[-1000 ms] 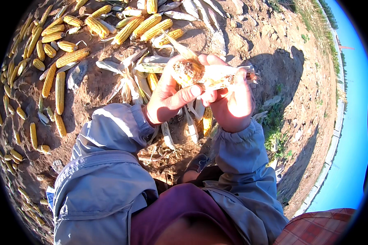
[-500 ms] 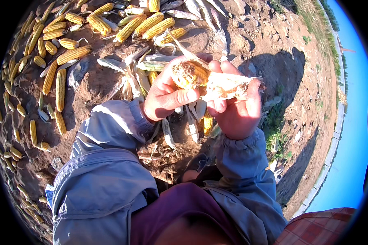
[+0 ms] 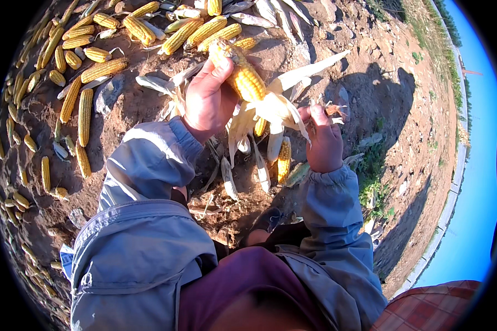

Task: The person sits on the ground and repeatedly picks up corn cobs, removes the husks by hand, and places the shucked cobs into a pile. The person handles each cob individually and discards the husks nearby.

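My left hand (image 3: 209, 102) grips an ear of corn (image 3: 247, 81) near its upper end, with the thumb along its side. The ear tilts down to the right, its yellow kernels bare. Pale husk leaves (image 3: 279, 110) fan out loosely from its lower end. To the right of them, my right hand (image 3: 324, 142) is closed, thumb and fingers pinching a small scrap of husk (image 3: 336, 112) with brownish strands. Whether these fingers also touch the ear's husk leaves, I cannot tell. Another ear of corn (image 3: 284, 159) lies on the ground below the held one.
Several husked corn ears (image 3: 199, 32) lie ahead, with many more (image 3: 83, 117) spread to the left. Loose husks (image 3: 229, 179) lie beneath my hands. A grey stone (image 3: 109, 95) sits among the ears. Green weeds (image 3: 371, 190) grow to the right, beside stony soil (image 3: 419, 132).
The husk has come away from the kernels and now hangs at the ear's lower end. My left hand has lifted the ear up; my right hand has drawn back from it with a scrap.
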### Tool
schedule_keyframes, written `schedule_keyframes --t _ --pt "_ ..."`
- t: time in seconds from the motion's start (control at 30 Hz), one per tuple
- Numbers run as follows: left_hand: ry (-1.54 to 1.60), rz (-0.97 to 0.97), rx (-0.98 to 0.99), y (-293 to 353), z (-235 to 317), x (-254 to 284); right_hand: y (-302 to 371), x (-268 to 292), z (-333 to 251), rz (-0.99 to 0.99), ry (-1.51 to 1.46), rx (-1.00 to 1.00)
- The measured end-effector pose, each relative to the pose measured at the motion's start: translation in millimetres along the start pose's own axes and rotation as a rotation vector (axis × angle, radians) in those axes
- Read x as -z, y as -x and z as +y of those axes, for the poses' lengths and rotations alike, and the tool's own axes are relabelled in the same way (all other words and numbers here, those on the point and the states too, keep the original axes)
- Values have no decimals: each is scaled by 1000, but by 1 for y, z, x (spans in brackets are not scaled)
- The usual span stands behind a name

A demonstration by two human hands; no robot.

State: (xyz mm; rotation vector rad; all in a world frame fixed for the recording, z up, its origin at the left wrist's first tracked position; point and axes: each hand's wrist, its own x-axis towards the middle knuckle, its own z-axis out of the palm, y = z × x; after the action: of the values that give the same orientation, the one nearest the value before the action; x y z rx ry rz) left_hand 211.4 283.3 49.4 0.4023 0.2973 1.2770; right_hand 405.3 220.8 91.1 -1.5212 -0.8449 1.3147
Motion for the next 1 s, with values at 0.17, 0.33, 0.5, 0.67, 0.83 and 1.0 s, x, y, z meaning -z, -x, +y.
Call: schedule_keyframes --t 0.17,0.33,0.5,0.67,0.83,1.0 --pt "-241 -112 -27 9 -5 -13 -9 -24 -5 -229 505 623" --pt "-336 -130 -20 18 -9 -19 -10 -52 9 -442 152 49" --pt "-192 -34 -48 15 -11 -12 -18 -55 30 -494 269 142" --pt "-47 122 74 5 -8 1 -27 -55 38 -534 448 254" --pt "63 295 336 -7 -5 21 -25 -59 38 -577 915 404" --pt "285 296 522 -9 -2 33 -17 -52 47 -584 818 409"
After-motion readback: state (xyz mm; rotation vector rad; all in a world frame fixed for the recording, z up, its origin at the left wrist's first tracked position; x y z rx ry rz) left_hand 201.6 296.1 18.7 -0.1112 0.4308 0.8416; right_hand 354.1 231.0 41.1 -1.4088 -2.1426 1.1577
